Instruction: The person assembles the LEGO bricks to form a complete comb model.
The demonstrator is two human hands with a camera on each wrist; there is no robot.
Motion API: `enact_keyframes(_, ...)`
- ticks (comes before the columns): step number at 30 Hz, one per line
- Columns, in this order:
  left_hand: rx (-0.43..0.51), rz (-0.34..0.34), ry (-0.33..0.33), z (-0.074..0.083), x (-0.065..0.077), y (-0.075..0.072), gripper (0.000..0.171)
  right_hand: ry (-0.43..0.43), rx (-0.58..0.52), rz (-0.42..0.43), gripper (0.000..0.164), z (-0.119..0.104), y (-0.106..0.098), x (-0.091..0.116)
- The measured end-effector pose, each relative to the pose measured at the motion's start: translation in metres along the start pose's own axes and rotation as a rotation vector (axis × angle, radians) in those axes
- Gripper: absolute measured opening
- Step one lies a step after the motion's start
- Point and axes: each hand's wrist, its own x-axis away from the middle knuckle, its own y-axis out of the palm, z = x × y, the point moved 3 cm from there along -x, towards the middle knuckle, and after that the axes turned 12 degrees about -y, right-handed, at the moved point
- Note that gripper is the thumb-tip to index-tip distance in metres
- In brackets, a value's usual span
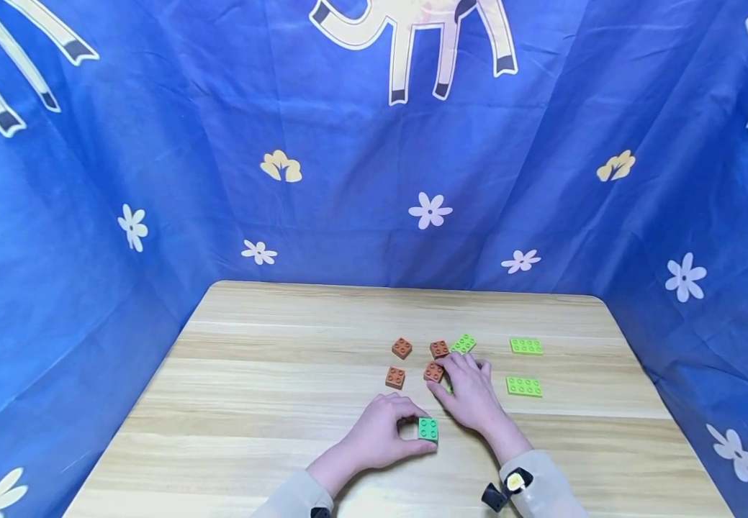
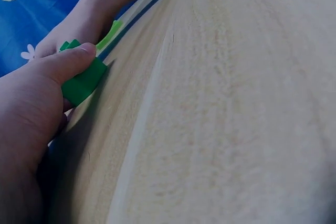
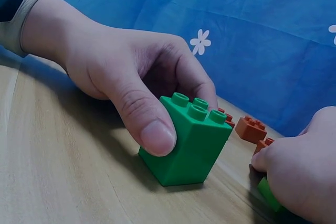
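The green block (image 1: 428, 430) is, in my head view, near the front of the wooden table (image 1: 231, 403), between thumb and fingers of the left hand (image 1: 381, 435). This grip is only as wide as the block. The right hand (image 1: 473, 394) has thumb and index finger on two sides of a brown brick (image 1: 433, 372), so I see a narrow pinch. Three other brown bricks (image 1: 402, 348) lie near; two light green bricks (image 1: 524, 386) lie to the right, and a third one (image 1: 463, 344) just beyond the right hand.

In the left wrist view, I see the left thumb pressed on the green block, with the right hand behind it.

In the right wrist view, the block is upright, its four studs on top. Whether its bottom fully touches the table, I cannot tell. A light green piece (image 3: 269, 194) shows partly under the right hand.
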Motion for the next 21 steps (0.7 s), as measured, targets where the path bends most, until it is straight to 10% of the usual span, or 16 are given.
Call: enact_keyframes(21,0.035,-0.033,-0.062,0.001,-0.002,0.000,0.043,-0.008,-0.163,-0.008,0.048,-0.007,-0.025,-0.001)
